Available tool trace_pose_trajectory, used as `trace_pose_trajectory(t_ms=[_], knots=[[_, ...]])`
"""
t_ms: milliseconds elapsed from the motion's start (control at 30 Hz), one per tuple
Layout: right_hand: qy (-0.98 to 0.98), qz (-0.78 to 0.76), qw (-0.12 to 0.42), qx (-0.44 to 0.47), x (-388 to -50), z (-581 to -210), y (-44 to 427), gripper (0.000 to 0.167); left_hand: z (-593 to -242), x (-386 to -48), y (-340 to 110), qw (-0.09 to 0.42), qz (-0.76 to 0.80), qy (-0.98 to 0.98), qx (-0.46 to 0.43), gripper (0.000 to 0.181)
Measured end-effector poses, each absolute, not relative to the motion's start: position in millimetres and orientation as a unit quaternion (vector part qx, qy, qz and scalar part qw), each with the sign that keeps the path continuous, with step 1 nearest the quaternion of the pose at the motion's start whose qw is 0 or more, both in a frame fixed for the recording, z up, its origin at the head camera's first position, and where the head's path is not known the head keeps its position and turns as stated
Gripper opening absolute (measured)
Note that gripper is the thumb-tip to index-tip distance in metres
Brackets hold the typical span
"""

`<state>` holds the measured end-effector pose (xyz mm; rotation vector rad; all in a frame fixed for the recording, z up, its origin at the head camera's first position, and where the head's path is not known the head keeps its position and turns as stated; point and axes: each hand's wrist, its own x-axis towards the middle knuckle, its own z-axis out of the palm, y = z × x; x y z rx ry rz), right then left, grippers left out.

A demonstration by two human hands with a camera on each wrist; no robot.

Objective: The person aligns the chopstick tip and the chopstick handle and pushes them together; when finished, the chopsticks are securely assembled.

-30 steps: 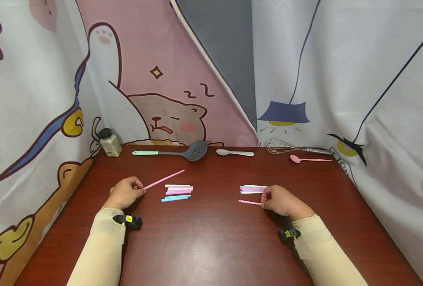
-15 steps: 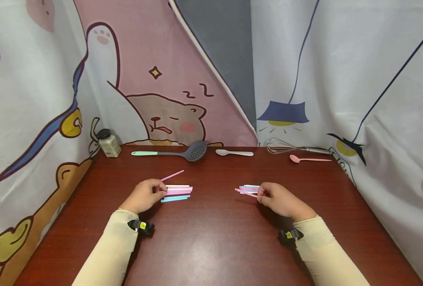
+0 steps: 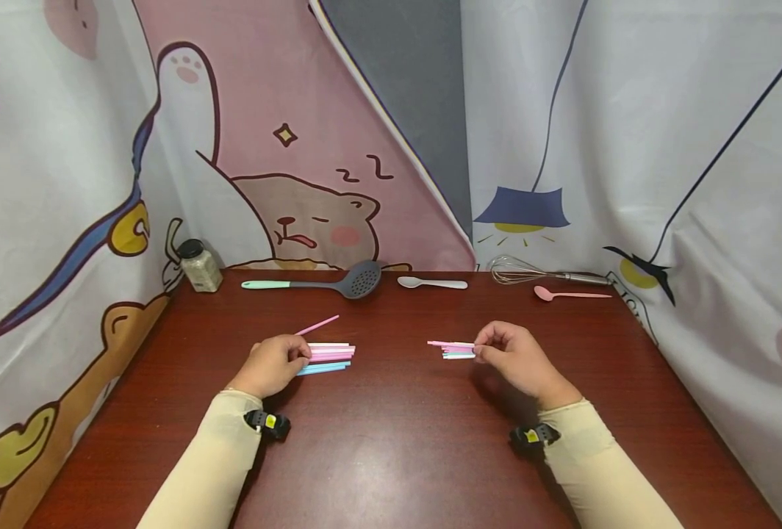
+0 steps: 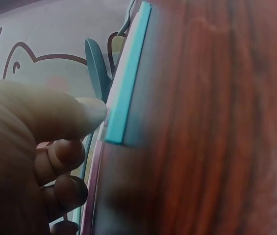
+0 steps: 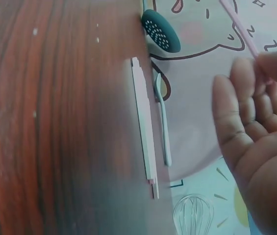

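Observation:
In the head view, my left hand [image 3: 272,365] has its fingertips at the left ends of several white and pink sticks [image 3: 331,353]. Below these lie blue sticks [image 3: 325,367]. The left wrist view shows my left thumb beside a blue stick [image 4: 128,78], other fingers curled; whether they pinch a stick is unclear. A pink stick [image 3: 318,325] lies behind that hand. My right hand [image 3: 523,364] pinches another pink stick [image 3: 436,343] by its right end, over a mixed bundle [image 3: 458,356]; this stick [image 5: 241,29] also shows in the right wrist view.
Along the table's back edge are a jar [image 3: 201,268], a slotted skimmer [image 3: 362,280], a white spoon [image 3: 433,283], a whisk [image 3: 513,270] and a pink spoon [image 3: 572,295]. Printed cloth hangs behind and at the sides.
My left hand has let go of the long pink stick and moved right to the white and pink sticks. My right hand has lifted its pink stick and moved it back over the bundle.

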<state>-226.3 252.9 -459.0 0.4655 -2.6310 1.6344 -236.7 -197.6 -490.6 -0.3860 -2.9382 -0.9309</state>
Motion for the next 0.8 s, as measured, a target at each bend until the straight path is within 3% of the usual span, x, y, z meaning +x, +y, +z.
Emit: trace_pose_trajectory(t_ms=[133,500,800], knots=[[-0.82,0.555,0.022,0.141,-226,-458,252,0.004,-490,-236,-197,0.022,-0.294,-0.948,-0.121,0.014],[-0.831,0.539,0.043,0.133,-222,-453,244,0.017,-486,-236,-194,0.006,-0.275,-0.956,-0.105,0.008],[-0.827,0.548,0.057,0.112,-216,-448,236,0.013,-486,-238,-193,-0.008,-0.275,-0.957,-0.093,0.006]])
